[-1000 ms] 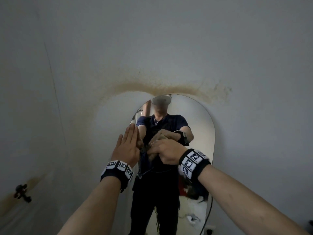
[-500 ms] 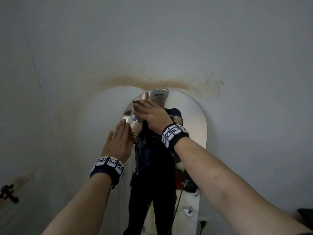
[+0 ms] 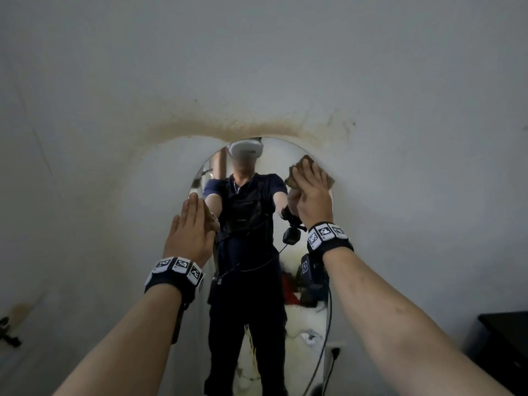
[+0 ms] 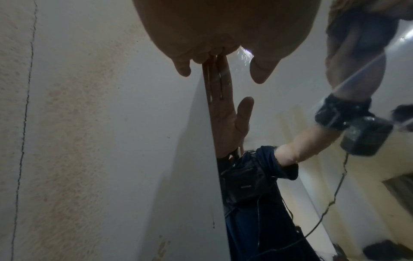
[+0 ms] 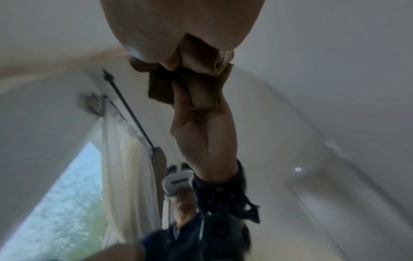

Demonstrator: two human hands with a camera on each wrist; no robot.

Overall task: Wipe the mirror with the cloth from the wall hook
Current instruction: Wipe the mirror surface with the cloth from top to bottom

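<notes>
We are pressing the cloth (image 3: 310,175) against the mirror (image 3: 268,155) near its upper right edge; our right hand (image 3: 313,195), fingers curled round it, is hiding most of it. Our left hand (image 3: 191,230), fingers straight, is lying flat on the mirror's left edge, centre left. Hook (image 3: 8,332) at lower left is partly cut off.

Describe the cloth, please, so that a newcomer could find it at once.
Start at the arched mirror on the pale wall. At its upper right edge, the right hand presses a crumpled brown cloth to the glass. Nothing else there is brown fabric.
</notes>
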